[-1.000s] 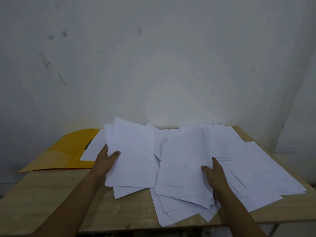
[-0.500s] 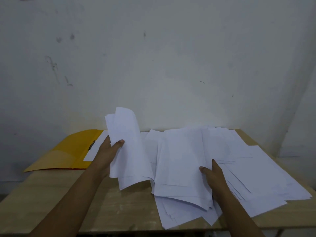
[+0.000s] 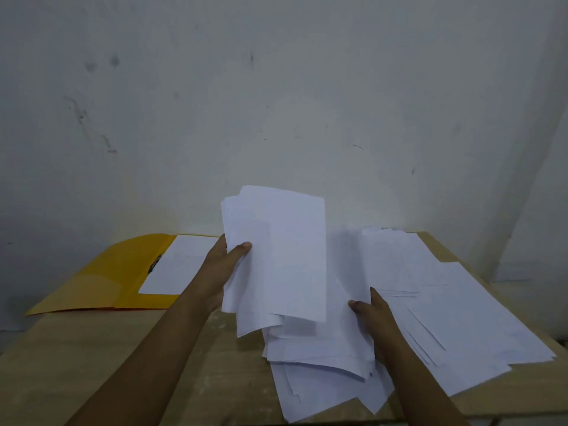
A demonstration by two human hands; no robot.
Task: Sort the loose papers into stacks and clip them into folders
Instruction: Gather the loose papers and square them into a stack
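Left hand (image 3: 224, 265) gripped a raised sheaf (image 3: 276, 256) mid-frame; right hand (image 3: 368, 315) gripped the pile's (image 3: 445, 302) edge — loose sheets could slide off the surface (image 3: 92, 364).

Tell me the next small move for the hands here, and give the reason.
Probably carry the lifted sheaf of papers left and lay it on the open yellow folder. The left hand grips that sheaf raised clear of the loose pile, the right hand grips the pile's edge, and the folder already holds one sheet by its clip.
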